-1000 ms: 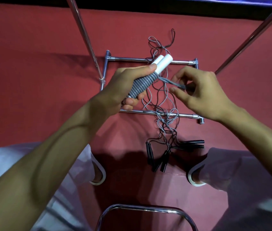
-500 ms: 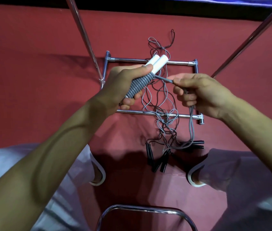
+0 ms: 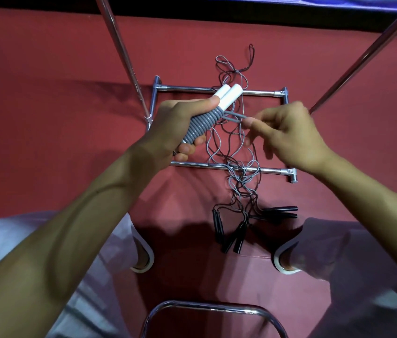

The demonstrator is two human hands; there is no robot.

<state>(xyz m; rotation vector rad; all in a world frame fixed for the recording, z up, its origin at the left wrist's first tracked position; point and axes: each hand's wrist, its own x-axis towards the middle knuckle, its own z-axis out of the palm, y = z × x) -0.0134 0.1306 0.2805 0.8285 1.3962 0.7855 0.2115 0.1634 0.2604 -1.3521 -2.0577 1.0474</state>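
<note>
With the paired white handles point(image 3: 227, 96) clamped in the grip of the left hand point(image 3: 173, 128) above the metal rack point(image 3: 192, 164) and the gray cord point(image 3: 235, 117) pinched by the right hand point(image 3: 290, 132), the wound coils could be loosened if tension is lost.

Both bare forearms reach forward. The left hand point(image 3: 180, 125) curls its fingers point(image 3: 187, 148) round a cord-wrapped bundle of white plastic handles point(image 3: 202, 123). The right hand point(image 3: 287, 132) pinches the end of a grey rubber cord point(image 3: 235, 117).
</note>
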